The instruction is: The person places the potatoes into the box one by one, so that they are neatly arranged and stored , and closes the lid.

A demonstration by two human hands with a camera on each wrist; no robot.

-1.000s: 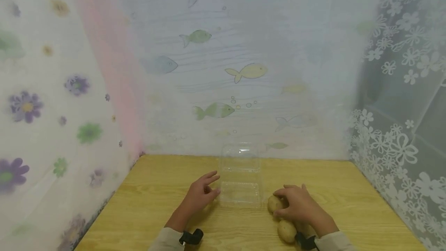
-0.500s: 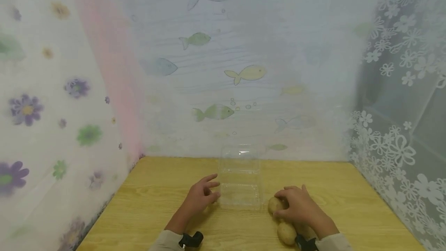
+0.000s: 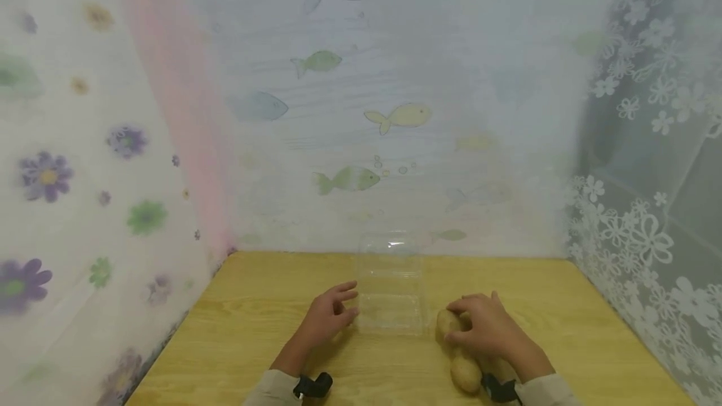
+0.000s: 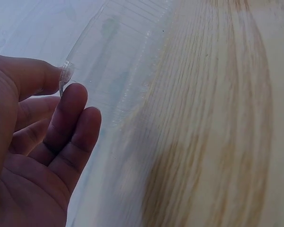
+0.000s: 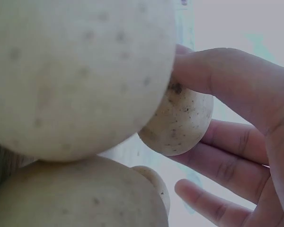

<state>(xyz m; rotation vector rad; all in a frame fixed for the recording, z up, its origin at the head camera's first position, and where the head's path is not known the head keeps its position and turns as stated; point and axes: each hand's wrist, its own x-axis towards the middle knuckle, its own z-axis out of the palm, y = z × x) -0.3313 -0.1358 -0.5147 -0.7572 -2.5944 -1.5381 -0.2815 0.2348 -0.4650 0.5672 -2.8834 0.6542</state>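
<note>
A transparent plastic container [image 3: 389,312] with its lid raised at the back stands mid-table. At its left side is my left hand [image 3: 329,316]; in the left wrist view, the thumb and fingertips pinch the container's rim [image 4: 66,75]. To the right of the container, my right hand [image 3: 484,326] grips a potato [image 3: 447,324] between thumb and fingers. That potato [image 5: 184,118] shows dark specks in the right wrist view, partly hidden behind a nearer potato [image 5: 75,75]. Another potato [image 3: 465,374] lies just below the right hand in the head view.
More potatoes crowd under the right wrist, among them one low in the right wrist view [image 5: 80,194] and a small part of another [image 5: 156,184]. The wood-grain table [image 3: 254,306] ends at a fish-print curtain [image 3: 491,80], with flower-print curtains at both sides.
The right hand and its potato have shifted very slightly forward and to the right. The left hand keeps its place at the container, while the head view itself moves a little.
</note>
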